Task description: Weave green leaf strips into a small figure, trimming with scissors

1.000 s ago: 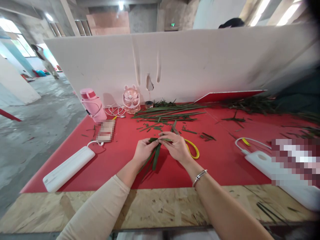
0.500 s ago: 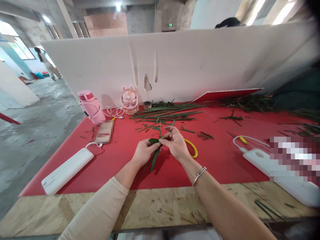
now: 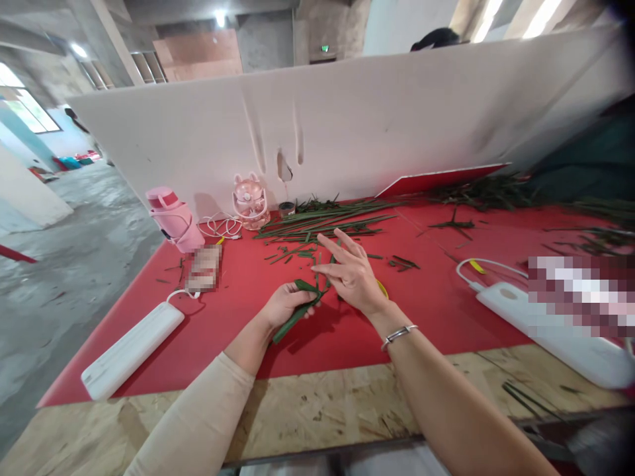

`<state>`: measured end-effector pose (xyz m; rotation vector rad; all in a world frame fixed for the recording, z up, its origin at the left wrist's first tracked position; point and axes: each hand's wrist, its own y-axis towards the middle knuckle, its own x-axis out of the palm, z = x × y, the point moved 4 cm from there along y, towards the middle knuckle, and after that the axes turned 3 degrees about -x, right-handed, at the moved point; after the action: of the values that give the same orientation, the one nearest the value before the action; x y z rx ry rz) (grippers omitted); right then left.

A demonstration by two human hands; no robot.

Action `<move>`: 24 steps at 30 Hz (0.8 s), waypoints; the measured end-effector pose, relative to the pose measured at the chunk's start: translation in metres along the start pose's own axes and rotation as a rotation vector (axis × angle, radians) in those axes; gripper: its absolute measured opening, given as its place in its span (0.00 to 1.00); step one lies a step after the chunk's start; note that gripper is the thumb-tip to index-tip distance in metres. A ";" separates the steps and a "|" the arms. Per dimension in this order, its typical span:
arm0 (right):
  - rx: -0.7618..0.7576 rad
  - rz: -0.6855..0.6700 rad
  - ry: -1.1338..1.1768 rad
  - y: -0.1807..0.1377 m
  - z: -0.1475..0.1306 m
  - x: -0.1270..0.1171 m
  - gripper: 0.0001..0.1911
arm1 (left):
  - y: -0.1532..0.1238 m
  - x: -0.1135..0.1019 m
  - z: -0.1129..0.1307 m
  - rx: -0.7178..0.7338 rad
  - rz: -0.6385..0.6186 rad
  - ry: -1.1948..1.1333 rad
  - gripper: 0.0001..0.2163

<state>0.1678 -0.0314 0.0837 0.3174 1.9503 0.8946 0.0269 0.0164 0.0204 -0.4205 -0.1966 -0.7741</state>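
Note:
My left hand (image 3: 286,303) is closed on a bundle of folded green leaf strips (image 3: 297,309), held just above the red mat (image 3: 238,311). Beside it, my right hand (image 3: 350,272) has its fingers spread out and apart; it touches the leaf bundle at its top edge with the lower fingers. A yellow-handled pair of scissors (image 3: 382,288) lies mostly hidden behind my right hand. A pile of long green leaves (image 3: 322,221) lies farther back on the mat.
A white power bank (image 3: 133,348) with a cable lies at left, another white device (image 3: 555,334) at right. A pink bottle (image 3: 171,217) and a small pink fan (image 3: 249,200) stand by the white partition (image 3: 347,125). Loose leaf scraps dot the mat; bare chipboard (image 3: 317,410) runs along the front.
My right hand has let go of its pinch on the leaf bundle and opened its fingers, lifting slightly away. My left hand keeps hold of the bundle, now tilted lower.

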 end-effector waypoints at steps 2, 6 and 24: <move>0.044 -0.048 0.102 -0.001 0.006 0.005 0.12 | 0.000 -0.001 -0.002 0.000 -0.008 -0.030 0.09; 0.341 -0.067 0.460 -0.008 0.017 0.025 0.08 | 0.001 -0.005 -0.001 0.054 0.093 -0.150 0.11; 0.283 0.100 0.137 -0.005 -0.018 0.021 0.08 | 0.005 -0.008 -0.001 0.272 0.345 -0.062 0.13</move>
<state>0.1421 -0.0320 0.0721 0.5336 2.2086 0.7179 0.0251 0.0241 0.0156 -0.2116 -0.2751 -0.3880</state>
